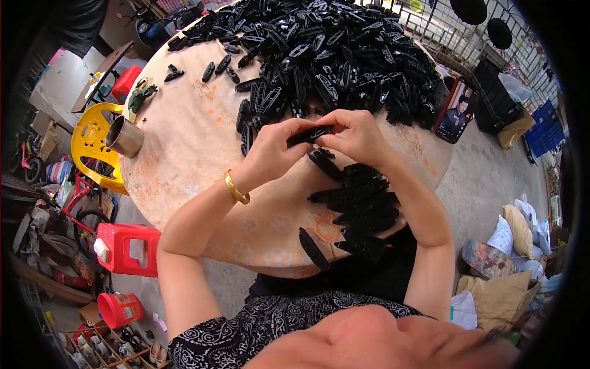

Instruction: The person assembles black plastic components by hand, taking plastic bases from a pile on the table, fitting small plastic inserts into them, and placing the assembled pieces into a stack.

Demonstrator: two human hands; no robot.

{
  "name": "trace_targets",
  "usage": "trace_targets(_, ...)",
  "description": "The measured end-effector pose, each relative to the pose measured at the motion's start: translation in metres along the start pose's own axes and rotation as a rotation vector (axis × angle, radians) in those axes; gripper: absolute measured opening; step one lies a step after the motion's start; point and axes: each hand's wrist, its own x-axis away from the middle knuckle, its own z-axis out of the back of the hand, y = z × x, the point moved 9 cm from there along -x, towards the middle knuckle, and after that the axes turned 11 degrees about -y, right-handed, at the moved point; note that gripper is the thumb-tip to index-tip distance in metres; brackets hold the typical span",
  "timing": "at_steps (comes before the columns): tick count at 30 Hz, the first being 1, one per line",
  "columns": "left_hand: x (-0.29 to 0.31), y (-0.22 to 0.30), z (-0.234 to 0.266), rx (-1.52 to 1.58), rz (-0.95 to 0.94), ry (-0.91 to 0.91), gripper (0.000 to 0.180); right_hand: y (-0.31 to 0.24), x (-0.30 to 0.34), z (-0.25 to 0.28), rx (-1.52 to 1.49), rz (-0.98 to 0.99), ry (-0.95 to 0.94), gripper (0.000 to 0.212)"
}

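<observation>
Over the middle of a round cloth-covered table, I hold a long, narrow black plastic piece (309, 135) between both hands. My left hand (273, 152), with a gold bangle at the wrist, pinches its left end. The fingers of my right hand (358, 140) are closed on its other end. Just beyond my hands lies a big heap of similar black slotted pieces (332, 55), some with shiny openings. Closer to me, right of centre, several more pieces (362, 203) lie in an overlapping row. One piece (314, 249) sits apart near the front edge.
A metal cup (125, 136) stands at the table's left edge, beside a yellow chair (92, 144). A phone (456, 111) leans at the right edge. A red stool (126, 249) and red bucket (120, 309) are on the floor at left; bags (522, 234) pile up at right.
</observation>
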Motion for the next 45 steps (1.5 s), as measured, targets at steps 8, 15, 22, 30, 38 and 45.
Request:
trace_targets(8, 0.013, 0.038, -0.055, -0.285, -0.14, -0.284, 0.039, 0.03, -0.006, 0.002, 0.037, 0.1, -0.085, 0.024)
trace_targets(15, -0.001, 0.017, 0.034, -0.793, 0.006, 0.36, 0.033, 0.012, 0.002, -0.014, 0.55, 0.128, -0.07, 0.015)
trace_targets(22, -0.009, -0.032, 0.071, -0.805, 0.1, 0.383, 0.032, -0.004, 0.006, -0.024, 0.66, 0.126, -0.133, 0.012)
trace_targets(30, -0.011, -0.04, -0.017, 0.985, 0.113, -0.037, 0.042, -0.003, 0.004, 0.018, -0.015, 0.128, 0.25, 0.012)
trace_targets(38, -0.006, -0.041, -0.03, 1.043, 0.082, -0.07, 0.028, -0.02, 0.011, 0.017, -0.085, 0.216, 0.305, 0.013)
trace_targets(45, -0.005, -0.044, -0.025, 1.051, 0.041, -0.007, 0.028, -0.049, 0.023, 0.014, 0.31, 0.495, 0.396, 0.008)
